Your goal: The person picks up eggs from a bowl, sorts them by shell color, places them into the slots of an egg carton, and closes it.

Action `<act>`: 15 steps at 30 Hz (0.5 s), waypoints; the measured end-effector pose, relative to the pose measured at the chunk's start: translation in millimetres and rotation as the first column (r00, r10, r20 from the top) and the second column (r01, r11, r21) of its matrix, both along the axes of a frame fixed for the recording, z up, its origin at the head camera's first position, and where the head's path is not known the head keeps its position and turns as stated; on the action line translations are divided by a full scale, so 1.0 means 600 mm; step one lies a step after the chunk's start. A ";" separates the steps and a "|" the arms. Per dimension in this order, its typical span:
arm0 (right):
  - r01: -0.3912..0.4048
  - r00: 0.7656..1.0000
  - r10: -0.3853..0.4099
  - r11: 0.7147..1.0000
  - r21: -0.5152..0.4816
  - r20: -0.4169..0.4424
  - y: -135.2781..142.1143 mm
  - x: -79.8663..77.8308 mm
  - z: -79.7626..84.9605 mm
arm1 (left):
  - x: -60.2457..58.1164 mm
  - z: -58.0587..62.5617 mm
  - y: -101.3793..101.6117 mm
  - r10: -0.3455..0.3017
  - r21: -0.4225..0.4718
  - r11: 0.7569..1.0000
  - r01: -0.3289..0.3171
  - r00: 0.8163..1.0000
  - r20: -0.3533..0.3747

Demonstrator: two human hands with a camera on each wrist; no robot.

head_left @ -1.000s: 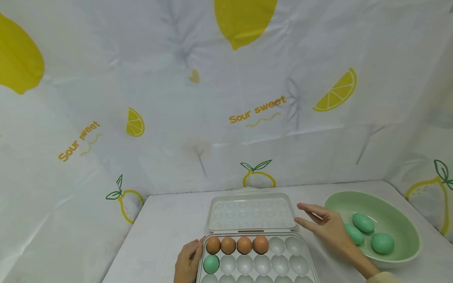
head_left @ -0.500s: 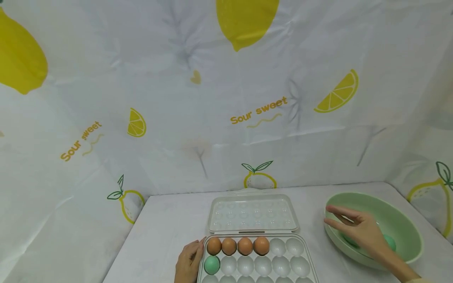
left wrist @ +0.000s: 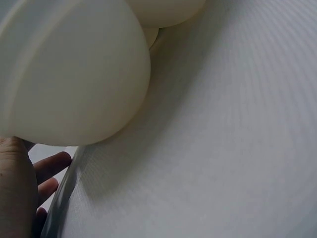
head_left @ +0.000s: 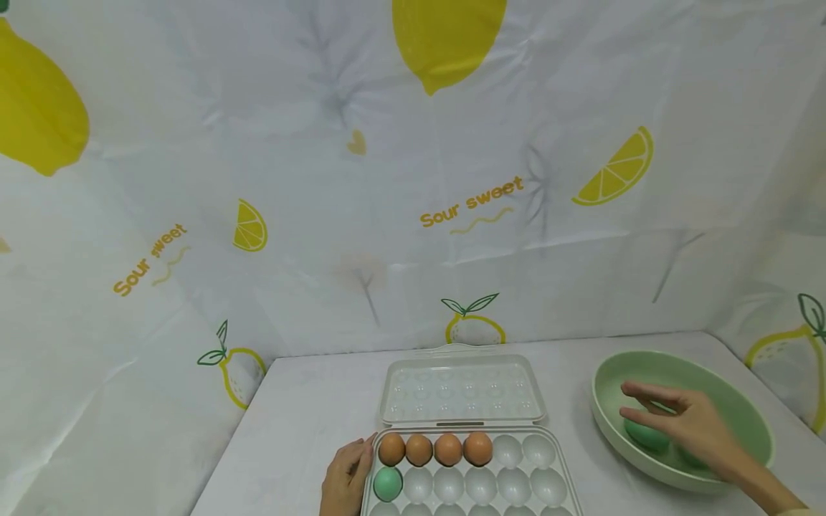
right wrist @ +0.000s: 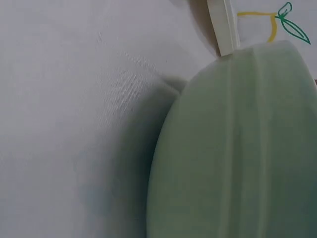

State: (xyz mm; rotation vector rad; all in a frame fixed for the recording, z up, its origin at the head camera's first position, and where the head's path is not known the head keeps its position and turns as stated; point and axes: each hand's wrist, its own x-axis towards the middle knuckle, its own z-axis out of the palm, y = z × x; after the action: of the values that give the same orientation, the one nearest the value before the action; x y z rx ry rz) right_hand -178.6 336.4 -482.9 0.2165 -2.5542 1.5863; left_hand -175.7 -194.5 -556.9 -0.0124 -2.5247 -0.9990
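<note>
In the head view an egg box (head_left: 480,486) lies with its clear lid (head_left: 461,387) folded back. Several brown eggs (head_left: 419,450) fill part of its back row, and one green egg (head_left: 388,484) sits in the row in front. My left hand (head_left: 345,476) rests against the box's left side; its fingers (left wrist: 52,164) show beside the pale cups in the left wrist view. Over the green bowl (head_left: 645,369) is my right hand (head_left: 690,423), thumb and fingers parted above a green egg (head_left: 647,436). Another green egg behind the hand is mostly hidden.
The bowl stands right of the egg box, with white tablecloth (head_left: 574,373) between them. In the right wrist view the bowl's outer wall (right wrist: 208,148) fills much of the frame. Behind the table hangs a lemon-print cloth (head_left: 361,236).
My right hand has moved right from beside the lid to over the bowl, covering part of the eggs there. The left hand has stayed at the egg box's side.
</note>
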 end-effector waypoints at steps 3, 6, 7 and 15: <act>-0.001 0.998 -0.002 0.999 0.049 0.063 0.013 -0.002 -0.001 | 0.000 -0.001 0.000 0.006 0.008 1.000 -0.006 1.000 0.004; -0.020 0.989 0.006 0.996 0.091 0.147 0.021 -0.006 -0.001 | -0.002 -0.003 0.000 0.006 0.009 1.000 -0.006 1.000 0.003; -0.033 0.985 0.015 0.994 0.103 0.171 0.023 -0.007 -0.001 | -0.002 -0.003 0.000 0.005 0.008 1.000 -0.005 1.000 0.003; -0.136 0.968 0.094 0.976 0.169 0.231 0.031 -0.020 -0.011 | -0.005 -0.010 -0.001 0.001 0.016 1.000 -0.001 1.000 0.001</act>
State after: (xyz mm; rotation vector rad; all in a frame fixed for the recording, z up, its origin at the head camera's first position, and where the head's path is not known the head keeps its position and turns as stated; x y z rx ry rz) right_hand -190.6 354.8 -489.5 0.2212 -2.9145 1.4868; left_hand -178.9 -195.4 -562.7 -0.0064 -2.5173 -1.0199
